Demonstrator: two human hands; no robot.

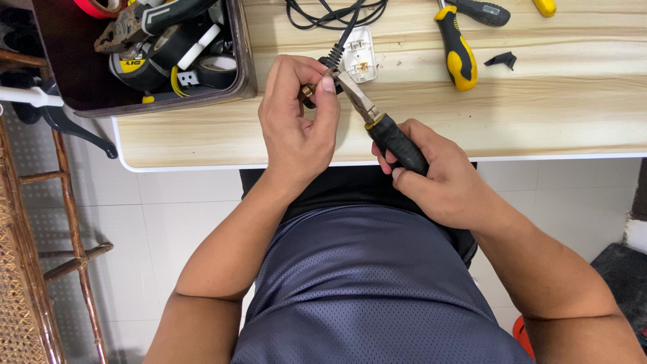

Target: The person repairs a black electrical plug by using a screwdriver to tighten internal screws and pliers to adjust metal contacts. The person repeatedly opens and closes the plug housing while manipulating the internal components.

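My left hand point(296, 128) pinches a small brass part point(308, 90) at the black cable point(335, 50) end, above the surface's point(202, 135) near edge. My right hand point(438, 178) is clamped on the pliers point(377, 121). The part looks tiny, stiff and slippery; best gripped at the pliers' tips.
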